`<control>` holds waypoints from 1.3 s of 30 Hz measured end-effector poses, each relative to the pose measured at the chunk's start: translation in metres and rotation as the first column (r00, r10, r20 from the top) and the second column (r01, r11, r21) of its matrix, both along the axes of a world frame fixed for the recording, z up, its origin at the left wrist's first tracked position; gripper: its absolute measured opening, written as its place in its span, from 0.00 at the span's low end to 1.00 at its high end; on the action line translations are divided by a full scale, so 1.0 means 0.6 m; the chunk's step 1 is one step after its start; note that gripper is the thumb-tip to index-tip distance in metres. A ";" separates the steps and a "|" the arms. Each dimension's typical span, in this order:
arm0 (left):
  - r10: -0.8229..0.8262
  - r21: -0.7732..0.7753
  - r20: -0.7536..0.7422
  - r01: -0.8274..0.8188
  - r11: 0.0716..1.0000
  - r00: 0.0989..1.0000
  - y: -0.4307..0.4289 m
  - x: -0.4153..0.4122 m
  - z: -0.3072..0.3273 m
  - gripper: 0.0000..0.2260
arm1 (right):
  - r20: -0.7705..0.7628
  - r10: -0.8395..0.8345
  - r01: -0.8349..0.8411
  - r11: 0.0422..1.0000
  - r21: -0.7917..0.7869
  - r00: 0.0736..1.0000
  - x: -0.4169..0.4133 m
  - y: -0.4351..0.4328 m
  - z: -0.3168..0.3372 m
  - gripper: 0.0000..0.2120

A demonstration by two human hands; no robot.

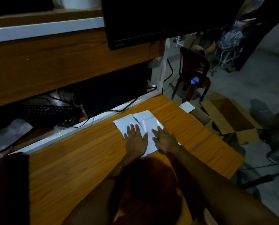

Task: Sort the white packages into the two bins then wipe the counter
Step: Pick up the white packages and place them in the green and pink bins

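A flat, creased white sheet or package lies on the orange wooden counter near its far right end. My left hand lies flat on its near left part, fingers straight and spread. My right hand presses flat on its near right part, fingers pointing up-left. Both forearms reach in from the bottom of the view. Beyond the counter's right end stands an open cardboard box on the floor, with a white package lying at its left edge.
A black monitor hangs over the back. A lower shelf behind the counter holds a keyboard, cables and a plastic bag. A dark red chair and another person's foot are on the right floor.
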State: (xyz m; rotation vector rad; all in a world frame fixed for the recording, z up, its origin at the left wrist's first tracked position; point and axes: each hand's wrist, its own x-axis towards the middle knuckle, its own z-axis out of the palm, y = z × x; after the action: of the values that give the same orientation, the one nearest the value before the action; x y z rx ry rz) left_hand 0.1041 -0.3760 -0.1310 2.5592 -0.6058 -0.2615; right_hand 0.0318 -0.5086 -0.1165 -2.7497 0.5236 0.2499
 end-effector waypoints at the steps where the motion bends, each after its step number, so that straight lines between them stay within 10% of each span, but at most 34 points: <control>1: -0.033 0.085 0.023 0.031 0.996 0.999 0.000 0.004 -0.004 0.32 | -0.008 -0.031 0.030 0.999 -0.036 0.999 0.000 -0.003 -0.006 0.24; 9: -0.392 0.166 -0.119 0.408 0.898 0.912 0.058 0.076 0.004 0.32 | 0.085 -0.207 0.218 0.964 -0.152 0.975 0.019 0.008 -0.001 0.28; 24: -0.106 0.082 0.098 0.098 0.992 0.990 0.107 -0.066 0.024 0.41 | 0.276 -0.282 0.307 0.950 -0.054 0.919 -0.096 0.095 0.018 0.19; 39: 0.129 -0.264 0.384 -0.025 0.964 0.914 0.382 -0.330 0.183 0.37 | 0.780 -0.228 0.115 0.973 0.198 0.583 -0.337 0.383 0.162 0.20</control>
State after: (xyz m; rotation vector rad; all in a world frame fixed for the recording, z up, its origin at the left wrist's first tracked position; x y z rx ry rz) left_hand -0.0940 -0.1466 -0.0210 2.3866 -0.6334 0.3571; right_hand -0.1703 -0.2786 -0.0194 -2.3052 0.4708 -0.9499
